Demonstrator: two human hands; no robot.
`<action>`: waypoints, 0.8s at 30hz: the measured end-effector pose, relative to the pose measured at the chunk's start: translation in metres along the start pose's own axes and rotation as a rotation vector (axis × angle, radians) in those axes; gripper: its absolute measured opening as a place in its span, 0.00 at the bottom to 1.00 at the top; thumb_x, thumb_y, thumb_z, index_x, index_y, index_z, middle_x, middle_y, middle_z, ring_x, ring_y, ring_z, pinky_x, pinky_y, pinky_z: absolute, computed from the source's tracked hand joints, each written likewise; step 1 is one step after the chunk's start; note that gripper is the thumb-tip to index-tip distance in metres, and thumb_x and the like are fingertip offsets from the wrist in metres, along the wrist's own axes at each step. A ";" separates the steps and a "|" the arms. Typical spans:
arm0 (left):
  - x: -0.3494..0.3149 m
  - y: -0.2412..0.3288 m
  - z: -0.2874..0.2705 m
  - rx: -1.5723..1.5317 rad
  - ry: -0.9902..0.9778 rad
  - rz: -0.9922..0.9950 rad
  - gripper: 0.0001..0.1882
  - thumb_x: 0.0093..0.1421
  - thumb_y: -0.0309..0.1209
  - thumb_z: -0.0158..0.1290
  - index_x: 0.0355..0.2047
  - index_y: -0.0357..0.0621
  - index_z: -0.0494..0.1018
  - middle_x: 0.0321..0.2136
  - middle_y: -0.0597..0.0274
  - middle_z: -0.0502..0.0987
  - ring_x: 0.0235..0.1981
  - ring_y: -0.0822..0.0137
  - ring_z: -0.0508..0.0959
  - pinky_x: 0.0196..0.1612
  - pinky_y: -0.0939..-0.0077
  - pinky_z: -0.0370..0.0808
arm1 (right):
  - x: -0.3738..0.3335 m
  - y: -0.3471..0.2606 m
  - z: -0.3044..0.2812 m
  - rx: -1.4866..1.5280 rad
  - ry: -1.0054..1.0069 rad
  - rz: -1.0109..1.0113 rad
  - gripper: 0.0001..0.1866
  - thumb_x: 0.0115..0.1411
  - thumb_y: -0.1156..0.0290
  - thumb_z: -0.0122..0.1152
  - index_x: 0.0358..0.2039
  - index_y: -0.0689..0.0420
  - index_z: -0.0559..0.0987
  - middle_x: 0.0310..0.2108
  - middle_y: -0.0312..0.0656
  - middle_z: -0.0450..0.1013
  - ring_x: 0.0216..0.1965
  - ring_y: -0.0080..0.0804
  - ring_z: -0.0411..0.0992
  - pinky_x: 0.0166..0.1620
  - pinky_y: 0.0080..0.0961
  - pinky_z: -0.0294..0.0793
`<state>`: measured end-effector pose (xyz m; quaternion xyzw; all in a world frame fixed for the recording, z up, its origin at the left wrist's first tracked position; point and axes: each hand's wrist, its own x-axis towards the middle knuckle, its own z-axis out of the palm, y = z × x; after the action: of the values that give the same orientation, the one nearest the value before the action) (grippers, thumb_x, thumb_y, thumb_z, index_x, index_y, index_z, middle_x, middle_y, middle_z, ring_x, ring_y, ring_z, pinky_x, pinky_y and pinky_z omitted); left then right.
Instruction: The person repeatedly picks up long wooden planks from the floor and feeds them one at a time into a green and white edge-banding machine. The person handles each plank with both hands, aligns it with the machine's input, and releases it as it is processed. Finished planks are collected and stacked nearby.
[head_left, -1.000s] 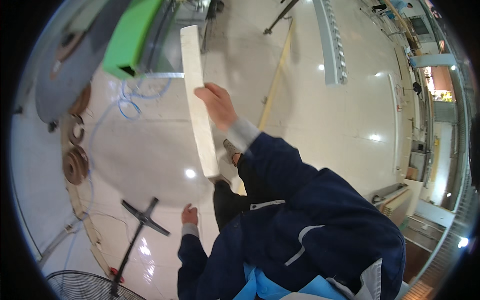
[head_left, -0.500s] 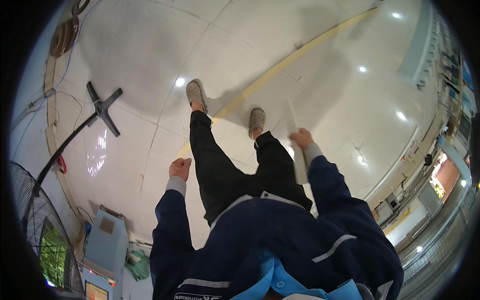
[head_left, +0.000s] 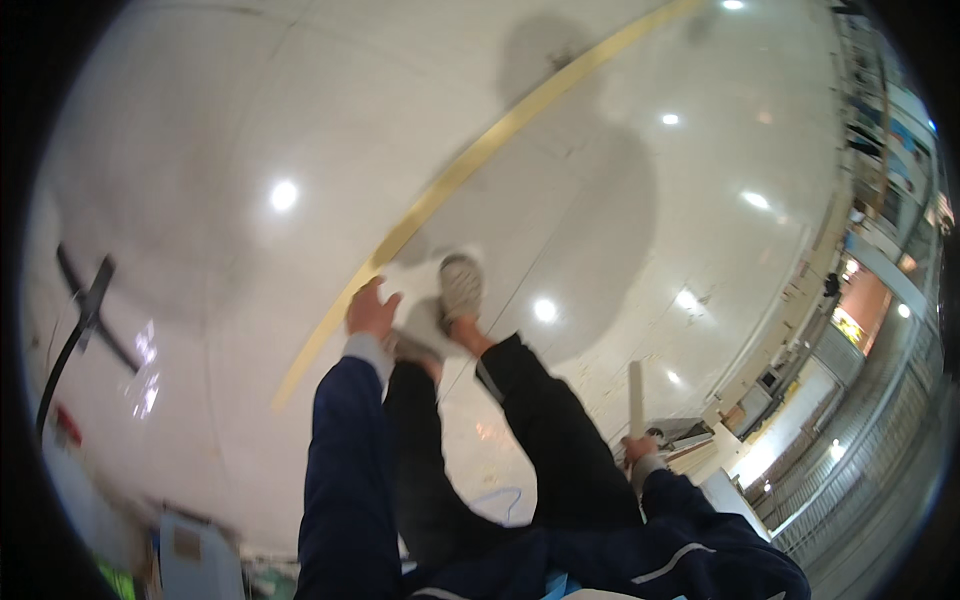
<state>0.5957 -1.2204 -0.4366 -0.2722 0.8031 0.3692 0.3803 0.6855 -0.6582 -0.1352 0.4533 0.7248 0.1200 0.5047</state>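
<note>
Fingers closed, my right hand (head_left: 640,450) grips a long, narrow, pale strip (head_left: 637,390) out at my right side. One end of the strip sticks up past the hand; its lower part is hidden behind my sleeve and leg. What it is made of I cannot make out. My left hand (head_left: 372,310) reaches forward over the floor with thumb and fingers apart and nothing in it. Below that hand show my feet, one in a light clog (head_left: 461,288), the other mostly covered by the left arm.
A yellow line (head_left: 470,160) curves across the glossy pale floor (head_left: 250,120). At the left stands a black fan base (head_left: 92,305), near a grey-blue cabinet (head_left: 195,560). Shelving and equipment (head_left: 870,150) line the right side, with a metal-looking barrier (head_left: 840,440) nearer me.
My legs have stepped and the view has shifted, with the fan base farther left. The left hand has swung forward and its fingers have spread. The right hand has moved back with the strip.
</note>
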 end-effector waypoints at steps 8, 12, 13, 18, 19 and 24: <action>0.098 -0.029 0.051 0.205 0.199 0.018 0.32 0.53 0.40 0.61 0.55 0.44 0.63 0.51 0.51 0.69 0.55 0.50 0.69 0.55 0.55 0.69 | 0.027 -0.070 0.046 0.106 0.308 -0.406 0.18 0.48 0.63 0.62 0.33 0.65 0.76 0.27 0.55 0.77 0.32 0.54 0.77 0.38 0.43 0.77; 0.085 -0.022 0.024 0.384 0.005 0.128 0.27 0.48 0.36 0.59 0.49 0.45 0.66 0.46 0.52 0.71 0.50 0.50 0.73 0.49 0.53 0.73 | 0.028 -0.118 0.004 0.547 0.196 -0.422 0.14 0.50 0.68 0.61 0.34 0.64 0.75 0.25 0.50 0.75 0.27 0.48 0.78 0.31 0.39 0.78; 0.067 -0.016 0.014 0.396 0.005 0.158 0.27 0.47 0.37 0.58 0.48 0.45 0.66 0.45 0.50 0.71 0.48 0.48 0.74 0.48 0.53 0.74 | 0.026 -0.132 -0.012 0.729 0.080 -0.363 0.12 0.50 0.70 0.60 0.34 0.64 0.75 0.24 0.49 0.75 0.25 0.46 0.78 0.30 0.38 0.78; -0.106 0.028 -0.048 0.047 -0.007 0.195 0.24 0.47 0.44 0.58 0.39 0.43 0.70 0.37 0.43 0.77 0.40 0.43 0.78 0.45 0.49 0.75 | -0.015 -0.186 -0.129 1.270 -0.548 -0.333 0.20 0.59 0.69 0.52 0.48 0.68 0.65 0.40 0.65 0.72 0.40 0.62 0.76 0.45 0.58 0.79; -0.156 0.035 -0.060 0.037 0.022 0.207 0.23 0.48 0.47 0.58 0.38 0.44 0.70 0.35 0.44 0.78 0.39 0.43 0.79 0.44 0.49 0.75 | -0.031 -0.194 -0.147 1.333 -0.642 -0.368 0.24 0.60 0.67 0.52 0.52 0.67 0.61 0.45 0.69 0.69 0.45 0.64 0.74 0.49 0.60 0.77; -0.403 0.048 -0.134 0.026 0.125 0.296 0.20 0.47 0.48 0.63 0.27 0.44 0.73 0.26 0.50 0.80 0.29 0.48 0.81 0.32 0.54 0.79 | -0.152 -0.212 -0.194 1.869 -0.891 -0.483 0.17 0.62 0.60 0.53 0.39 0.62 0.66 0.55 0.68 0.62 0.56 0.66 0.65 0.56 0.61 0.71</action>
<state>0.7329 -1.2361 -0.0321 -0.1683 0.8612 0.3930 0.2748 0.4207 -0.8404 -0.0848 0.5082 0.3498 -0.7646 0.1865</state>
